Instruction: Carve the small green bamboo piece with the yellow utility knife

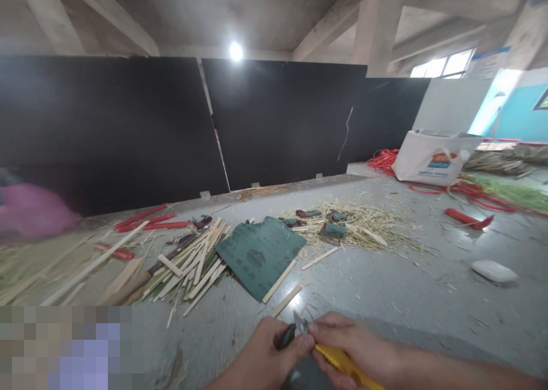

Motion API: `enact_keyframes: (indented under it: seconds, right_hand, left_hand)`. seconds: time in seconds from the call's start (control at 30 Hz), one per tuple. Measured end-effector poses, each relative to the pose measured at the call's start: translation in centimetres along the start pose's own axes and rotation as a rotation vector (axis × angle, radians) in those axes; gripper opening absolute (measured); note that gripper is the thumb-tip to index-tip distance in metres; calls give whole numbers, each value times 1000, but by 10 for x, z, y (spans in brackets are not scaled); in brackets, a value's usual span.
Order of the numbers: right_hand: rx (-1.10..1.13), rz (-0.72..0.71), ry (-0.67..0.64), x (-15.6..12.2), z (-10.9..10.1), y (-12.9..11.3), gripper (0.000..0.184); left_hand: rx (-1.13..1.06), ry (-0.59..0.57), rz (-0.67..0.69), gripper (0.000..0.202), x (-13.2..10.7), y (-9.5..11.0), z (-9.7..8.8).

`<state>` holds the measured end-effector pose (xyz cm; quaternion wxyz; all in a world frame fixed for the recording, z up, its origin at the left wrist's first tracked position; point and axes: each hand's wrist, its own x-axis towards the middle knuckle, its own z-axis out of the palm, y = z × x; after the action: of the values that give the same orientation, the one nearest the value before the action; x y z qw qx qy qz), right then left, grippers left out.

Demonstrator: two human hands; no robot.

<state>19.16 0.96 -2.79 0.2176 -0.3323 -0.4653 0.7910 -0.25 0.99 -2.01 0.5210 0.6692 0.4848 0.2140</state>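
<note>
In the head view, my right hand is closed around a yellow utility knife, its metal blade out near the fingertips. Beside it my left hand is closed in a pinch, thumb tip close to the blade. Between the left fingers shows a small dark piece; its kind is unclear. Just ahead of the hands lies a pale flat wooden strip. Beyond that is a sheet of dark green sandpaper, with a pile of similar strips at its left.
Fine shavings and torn sandpaper pieces lie farther back. A white bag, a red roll and a white mouse-shaped object are on the right. A black partition closes the table's far side. Someone's blurred pink sleeve appears at left.
</note>
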Motion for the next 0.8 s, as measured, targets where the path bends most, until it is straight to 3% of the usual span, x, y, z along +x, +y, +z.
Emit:
enact_keyframes:
  seconds: [0.1, 0.2, 0.27, 0.33, 0.43, 0.6, 0.8]
  right_hand:
    - [-1, -31, 114, 0, 5, 5, 64]
    - [79, -95, 328, 2, -3, -3, 61]
    - [147, -146, 451, 4, -14, -15, 52]
    - [187, -162, 480, 5, -24, -24, 46]
    - [144, -117, 390, 4, -25, -25, 48]
    - [-46, 86, 38, -7, -5, -10, 58]
    - [-53, 138, -27, -11, -4, -15, 53]
  left_hand:
    - [0, 82, -26, 58, -2, -3, 2]
    - [32, 148, -81, 54, -4, -1, 2]
    - [87, 139, -121, 52, -6, 3, 1]
    - [130, 108, -142, 50, -7, 8, 0]
    - [92, 63, -114, 49, -8, 13, -2]
    - [10, 36, -87, 51, -7, 13, -1]
    - [-120, -70, -27, 55, -9, 28, 0]
